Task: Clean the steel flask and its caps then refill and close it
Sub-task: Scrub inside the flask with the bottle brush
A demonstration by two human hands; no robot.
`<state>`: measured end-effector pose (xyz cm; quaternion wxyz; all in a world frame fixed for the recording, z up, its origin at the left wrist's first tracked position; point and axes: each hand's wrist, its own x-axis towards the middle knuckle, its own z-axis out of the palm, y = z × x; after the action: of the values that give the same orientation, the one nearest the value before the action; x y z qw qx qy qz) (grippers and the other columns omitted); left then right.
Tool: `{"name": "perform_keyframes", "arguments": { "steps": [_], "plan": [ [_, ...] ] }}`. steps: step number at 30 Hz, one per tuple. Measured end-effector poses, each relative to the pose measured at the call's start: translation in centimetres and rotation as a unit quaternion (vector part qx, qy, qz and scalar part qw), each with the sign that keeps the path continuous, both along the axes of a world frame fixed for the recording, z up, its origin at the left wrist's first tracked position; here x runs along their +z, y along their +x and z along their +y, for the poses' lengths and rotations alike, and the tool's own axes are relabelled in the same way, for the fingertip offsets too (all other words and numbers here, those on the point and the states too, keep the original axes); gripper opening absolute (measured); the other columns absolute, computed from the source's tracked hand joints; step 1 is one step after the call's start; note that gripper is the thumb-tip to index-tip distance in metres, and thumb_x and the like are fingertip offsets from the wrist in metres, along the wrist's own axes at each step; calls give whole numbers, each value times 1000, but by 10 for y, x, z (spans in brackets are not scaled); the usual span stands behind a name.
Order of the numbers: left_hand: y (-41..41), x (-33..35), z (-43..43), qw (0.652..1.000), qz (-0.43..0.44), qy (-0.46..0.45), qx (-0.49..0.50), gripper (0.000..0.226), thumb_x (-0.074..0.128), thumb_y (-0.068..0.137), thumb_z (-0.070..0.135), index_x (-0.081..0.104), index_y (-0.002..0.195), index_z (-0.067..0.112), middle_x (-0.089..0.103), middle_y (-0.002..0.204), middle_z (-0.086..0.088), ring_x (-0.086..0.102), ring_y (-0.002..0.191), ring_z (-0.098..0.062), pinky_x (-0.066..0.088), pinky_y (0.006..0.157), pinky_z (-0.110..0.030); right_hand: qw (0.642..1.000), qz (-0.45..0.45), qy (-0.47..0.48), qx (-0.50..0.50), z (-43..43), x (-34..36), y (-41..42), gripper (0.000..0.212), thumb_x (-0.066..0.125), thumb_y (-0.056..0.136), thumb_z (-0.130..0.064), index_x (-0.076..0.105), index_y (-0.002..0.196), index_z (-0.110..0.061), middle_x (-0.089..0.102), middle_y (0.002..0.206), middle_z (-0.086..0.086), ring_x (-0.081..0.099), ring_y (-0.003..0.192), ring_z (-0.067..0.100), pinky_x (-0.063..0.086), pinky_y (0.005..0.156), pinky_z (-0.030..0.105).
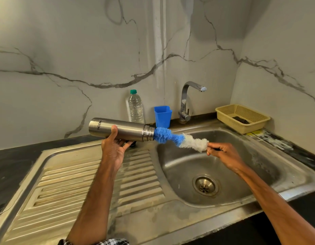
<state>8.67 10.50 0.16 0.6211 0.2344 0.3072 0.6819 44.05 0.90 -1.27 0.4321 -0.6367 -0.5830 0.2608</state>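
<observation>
- The sink (179, 165) lies under the work, and its tap (186, 101) shows no stream of water. Rinsing looks like a step yet to come.
- The steel flask (128, 129) is held on its side above the join of drainboard and basin, with its open mouth towards the basin. It has no cap on, so opening is done. Refilling and closing are clearly left.
- The bottle brush (172, 137) has its blue tip at or just inside the flask's mouth, while most of the bristles are outside. I judge the inside scrub to be the step in hand, early in the whole job.
- The plastic water bottle (135, 108) stands capped by the wall. It may be the refill source.
- The left hand (114, 147) grasps the flask from below, with the thumb over its body.
- The right hand (222, 152) pinches the brush handle just behind the white bristles.
- A small dark object (133, 144) sits behind the left hand. It may be a cap, but I cannot tell. No cleaned cap is in view.
</observation>
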Motion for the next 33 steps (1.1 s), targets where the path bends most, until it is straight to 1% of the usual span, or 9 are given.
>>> {"name": "perform_keyframes", "arguments": {
  "steps": [3,8,12,17,20,22,25,28,33],
  "plan": [
    [1,0,0,1000,-13,-10,12,54,65,97,20,40,144,8,55,140,-22,55,130,-37,55,89,-55,1000,0,9,-2,1,-2,1,15,59,95,0,74,93,-3,69,117,23,61,114,23,38,72,-6],
    [0,-3,2,999,-6,-19,26,53,66,96,18,42,142,6,57,139,-22,56,129,-37,51,97,-61,1000,-12,17,-4,1,-4,1,16,61,95,-1,76,89,-5,73,109,19,63,114,27,42,78,2],
    [-2,-3,2,999,-16,-24,34,31,66,97,18,50,123,12,57,137,-22,57,124,-35,52,93,-59,1000,-5,14,-14,-1,-1,7,21,60,95,-5,74,81,-12,71,114,18,60,116,29,48,98,34],
    [2,-3,0,999,-8,-21,28,45,67,96,20,47,135,8,57,138,-23,55,129,-37,53,93,-57,1000,-14,20,-5,0,-2,2,20,61,95,-3,75,82,-10,72,112,16,63,100,8,43,78,3],
    [9,-2,-2,1000,-5,-17,13,46,66,96,21,47,136,9,58,138,-22,55,130,-37,49,101,-59,999,-30,11,6,2,-9,-1,18,62,95,-5,76,85,-11,73,108,16,64,109,21,48,88,21],
    [10,-2,-3,1000,-1,-19,9,39,65,97,20,48,130,11,58,137,-22,55,129,-36,48,102,-60,998,-57,20,4,3,-14,-1,16,63,95,-7,77,89,-13,75,96,14,67,99,20,52,87,33],
    [8,-4,-1,999,16,-30,20,45,67,96,20,46,134,10,59,136,-20,55,129,-36,49,101,-61,992,-123,34,19,4,-20,-1,19,62,96,-5,74,101,-19,72,85,3,64,79,11,48,73,22],
    [9,-3,-1,997,52,-41,44,53,69,95,23,43,139,8,59,135,-19,57,127,-35,54,92,-57,975,-216,45,31,7,-26,-1,16,60,96,-5,74,92,-10,65,76,-1,60,72,13,49,68,35],
    [17,0,-6,991,118,-21,64,51,66,97,26,43,138,8,59,133,-14,61,118,-29,57,86,-50,971,-220,89,29,10,-27,-14,22,59,95,-5,71,89,-21,61,75,-4,59,71,12,48,67,43]
  ]
}}
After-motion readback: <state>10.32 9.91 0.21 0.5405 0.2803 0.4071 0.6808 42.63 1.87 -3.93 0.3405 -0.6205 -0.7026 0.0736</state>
